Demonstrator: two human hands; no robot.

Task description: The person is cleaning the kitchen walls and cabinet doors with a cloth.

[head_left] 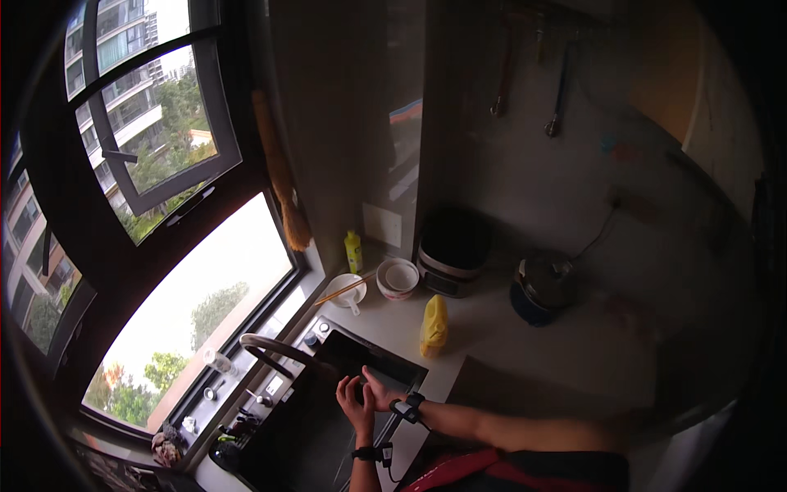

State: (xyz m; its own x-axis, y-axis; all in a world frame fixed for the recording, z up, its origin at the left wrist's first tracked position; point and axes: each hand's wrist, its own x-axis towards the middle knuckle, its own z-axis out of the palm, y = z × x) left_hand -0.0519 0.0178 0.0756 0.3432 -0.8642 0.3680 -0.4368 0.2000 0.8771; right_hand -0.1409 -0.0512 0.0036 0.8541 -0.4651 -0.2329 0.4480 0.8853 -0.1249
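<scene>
My left hand (358, 405) and my right hand (379, 392) are close together over the dark sink (299, 435), just below the curved faucet (283, 347). The fingers of my left hand are bent and spread apart. My right hand is held flat beside it, its palm toward the left, with part of its fingers hidden behind the left hand. I see nothing held in either hand. Each wrist wears a black band with a small device. Whether water runs from the faucet is too dark to tell.
Behind the sink, a yellow jug (434, 326), stacked bowls (399, 279), a white bowl (346, 290) with chopsticks and a yellow-green bottle (353, 251) stand on the counter. Farther right are a rice cooker (447, 275) and a lidded pot (541, 287). A window (197, 328) lies left.
</scene>
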